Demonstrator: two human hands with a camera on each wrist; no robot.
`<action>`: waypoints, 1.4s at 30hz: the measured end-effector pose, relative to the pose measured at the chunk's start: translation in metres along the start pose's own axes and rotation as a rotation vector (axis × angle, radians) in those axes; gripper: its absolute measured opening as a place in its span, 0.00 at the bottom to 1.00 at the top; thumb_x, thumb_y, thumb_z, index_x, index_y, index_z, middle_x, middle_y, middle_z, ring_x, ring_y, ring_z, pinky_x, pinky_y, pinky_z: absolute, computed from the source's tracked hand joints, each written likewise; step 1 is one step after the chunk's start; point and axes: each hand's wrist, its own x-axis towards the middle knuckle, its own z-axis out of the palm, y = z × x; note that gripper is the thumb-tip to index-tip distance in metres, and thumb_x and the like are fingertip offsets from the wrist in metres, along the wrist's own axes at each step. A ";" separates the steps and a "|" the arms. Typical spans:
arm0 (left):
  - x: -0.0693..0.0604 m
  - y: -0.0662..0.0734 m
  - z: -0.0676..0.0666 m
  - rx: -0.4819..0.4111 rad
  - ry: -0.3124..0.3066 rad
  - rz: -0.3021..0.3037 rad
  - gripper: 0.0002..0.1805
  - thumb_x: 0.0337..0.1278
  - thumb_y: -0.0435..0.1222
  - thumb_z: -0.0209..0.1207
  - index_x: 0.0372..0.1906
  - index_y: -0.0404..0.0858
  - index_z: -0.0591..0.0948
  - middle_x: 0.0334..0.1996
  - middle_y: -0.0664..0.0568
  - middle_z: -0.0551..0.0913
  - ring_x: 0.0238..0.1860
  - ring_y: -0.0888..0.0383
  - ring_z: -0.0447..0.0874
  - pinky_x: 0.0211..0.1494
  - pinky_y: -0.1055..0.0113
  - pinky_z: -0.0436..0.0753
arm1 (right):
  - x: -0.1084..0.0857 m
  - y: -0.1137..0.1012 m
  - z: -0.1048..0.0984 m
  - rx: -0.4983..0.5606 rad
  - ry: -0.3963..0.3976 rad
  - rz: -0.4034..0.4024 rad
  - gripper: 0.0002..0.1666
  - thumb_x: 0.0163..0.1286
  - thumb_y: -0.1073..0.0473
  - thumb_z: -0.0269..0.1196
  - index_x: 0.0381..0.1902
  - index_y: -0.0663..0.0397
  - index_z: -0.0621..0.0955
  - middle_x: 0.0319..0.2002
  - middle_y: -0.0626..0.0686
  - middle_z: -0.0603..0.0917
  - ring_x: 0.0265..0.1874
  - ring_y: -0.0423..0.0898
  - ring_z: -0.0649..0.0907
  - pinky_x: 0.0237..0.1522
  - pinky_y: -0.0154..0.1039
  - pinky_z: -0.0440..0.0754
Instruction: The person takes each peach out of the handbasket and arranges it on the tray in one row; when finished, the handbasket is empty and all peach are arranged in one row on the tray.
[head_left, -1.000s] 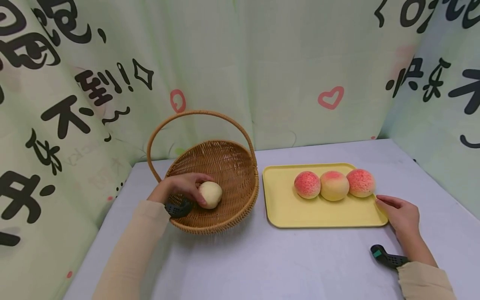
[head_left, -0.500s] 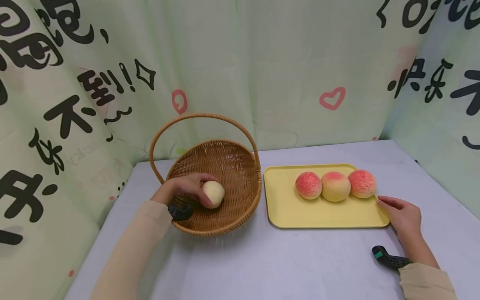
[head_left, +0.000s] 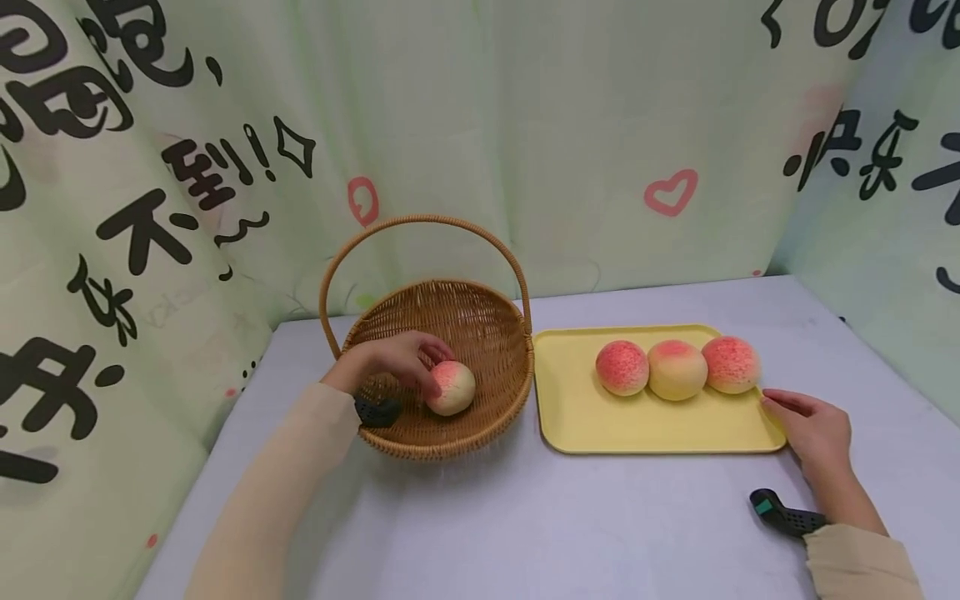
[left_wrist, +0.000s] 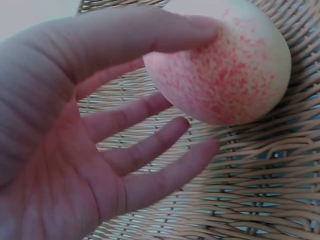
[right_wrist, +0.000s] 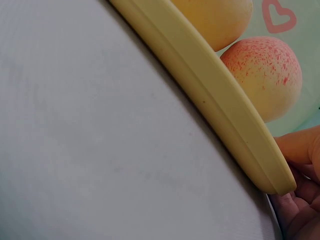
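Inside the wicker basket at the left of the table, my left hand holds a pink-and-cream peach. Seen from the left wrist, the thumb lies on the speckled side of the peach, and the lower fingers stand spread away from it. On the right, my right hand pinches the near right corner of a yellow tray, thumb above the rim. Three more peaches sit in a row on the tray: a red one, a yellower one and another red one.
The basket's tall arched handle rises over its back, and its opening tilts toward me. Basket and tray stand close side by side on the white table. Printed curtains hang behind and at both sides.
The peach in my left hand has turned, so its pink side shows instead of its pale one. The basket sits slightly nearer the tray. My right hand stays at the tray corner.
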 end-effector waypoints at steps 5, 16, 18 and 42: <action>0.003 0.002 0.008 0.035 -0.063 0.057 0.32 0.41 0.30 0.68 0.57 0.38 0.73 0.54 0.45 0.69 0.51 0.50 0.70 0.44 0.61 0.77 | 0.001 0.002 -0.003 0.003 -0.003 0.009 0.34 0.66 0.44 0.55 0.60 0.65 0.71 0.57 0.65 0.70 0.47 0.52 0.69 0.25 0.20 0.70; 0.014 0.008 0.019 0.114 -0.129 0.012 0.36 0.39 0.30 0.68 0.61 0.38 0.69 0.50 0.48 0.71 0.47 0.52 0.71 0.43 0.62 0.76 | 0.002 0.011 0.000 0.003 0.004 0.020 0.37 0.65 0.41 0.55 0.60 0.64 0.71 0.57 0.63 0.71 0.49 0.53 0.69 0.31 0.25 0.74; 0.015 0.008 0.019 0.132 -0.128 -0.002 0.36 0.39 0.30 0.68 0.60 0.39 0.70 0.49 0.48 0.71 0.46 0.53 0.71 0.43 0.62 0.76 | 0.002 0.010 0.001 0.014 0.005 0.022 0.36 0.65 0.41 0.55 0.60 0.64 0.71 0.57 0.64 0.70 0.50 0.54 0.69 0.30 0.24 0.73; -0.008 0.080 0.007 -0.075 0.110 0.387 0.35 0.39 0.34 0.69 0.58 0.47 0.70 0.50 0.48 0.73 0.46 0.48 0.74 0.45 0.57 0.77 | 0.004 0.003 0.001 0.019 0.021 0.000 0.33 0.65 0.45 0.56 0.59 0.64 0.72 0.56 0.64 0.72 0.45 0.49 0.72 0.28 0.22 0.73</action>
